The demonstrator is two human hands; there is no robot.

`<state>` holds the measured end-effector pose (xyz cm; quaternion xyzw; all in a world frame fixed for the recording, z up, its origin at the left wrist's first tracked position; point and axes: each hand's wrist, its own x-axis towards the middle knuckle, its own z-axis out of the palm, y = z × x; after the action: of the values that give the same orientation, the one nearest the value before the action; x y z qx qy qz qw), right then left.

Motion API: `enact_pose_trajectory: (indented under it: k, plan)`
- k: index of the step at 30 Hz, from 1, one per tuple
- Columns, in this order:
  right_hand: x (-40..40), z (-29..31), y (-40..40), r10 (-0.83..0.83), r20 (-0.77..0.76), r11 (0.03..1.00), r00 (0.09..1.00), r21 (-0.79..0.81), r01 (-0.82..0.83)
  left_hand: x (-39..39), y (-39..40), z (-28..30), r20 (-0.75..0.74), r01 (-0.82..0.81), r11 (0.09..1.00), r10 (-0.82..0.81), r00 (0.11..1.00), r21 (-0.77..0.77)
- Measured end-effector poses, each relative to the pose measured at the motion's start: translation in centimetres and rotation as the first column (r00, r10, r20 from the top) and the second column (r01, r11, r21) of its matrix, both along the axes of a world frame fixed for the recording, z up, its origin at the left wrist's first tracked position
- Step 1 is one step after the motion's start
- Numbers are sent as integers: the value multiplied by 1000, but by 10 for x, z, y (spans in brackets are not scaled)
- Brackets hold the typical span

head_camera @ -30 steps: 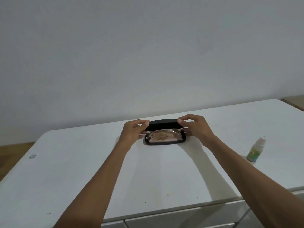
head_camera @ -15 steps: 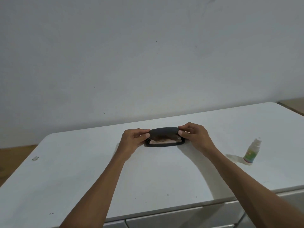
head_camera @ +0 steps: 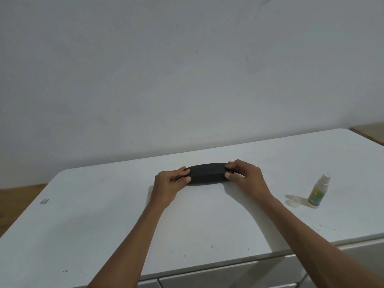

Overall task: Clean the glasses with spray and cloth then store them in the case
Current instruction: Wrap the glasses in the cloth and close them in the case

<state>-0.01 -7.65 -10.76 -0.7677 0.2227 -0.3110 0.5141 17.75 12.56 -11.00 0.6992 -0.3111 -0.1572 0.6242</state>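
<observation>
Black and closed, the case (head_camera: 205, 173) lies mid-surface (head_camera: 104, 225), pinched at its ends by the left hand (head_camera: 169, 181) and right hand (head_camera: 244, 177); the glasses cannot be seen. Uneven pressure could leave the lid unlatched, or nip something inside. Edges lie well away, and only the spray bottle (head_camera: 318, 191) stands off right, leaving free room around the case.

Case (head_camera: 205, 173) mid-table (head_camera: 104, 225) – spray bottle (head_camera: 318, 192) well right, nearer front edge.

Head-worn view, forward and down over the white table (head_camera: 104, 225).
</observation>
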Motion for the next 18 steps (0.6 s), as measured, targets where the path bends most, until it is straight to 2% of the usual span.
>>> enact_pose_trajectory:
  k: [6, 10, 18]
  plan:
    - [-2, 3, 7, 28, -70, 997, 997, -64, -33, -4, -2, 0, 40, -42, 999, 42, 998, 6]
    - [6, 9, 6, -3, -168, 979, 986, -200, -31, 1, -7, 4, 63, -79, 997, 78, 995, 20]
    - [62, 25, -16, -62, -108, 967, 992, -254, 32, 41, -42, 26, 143, -212, 977, 213, 967, -16]
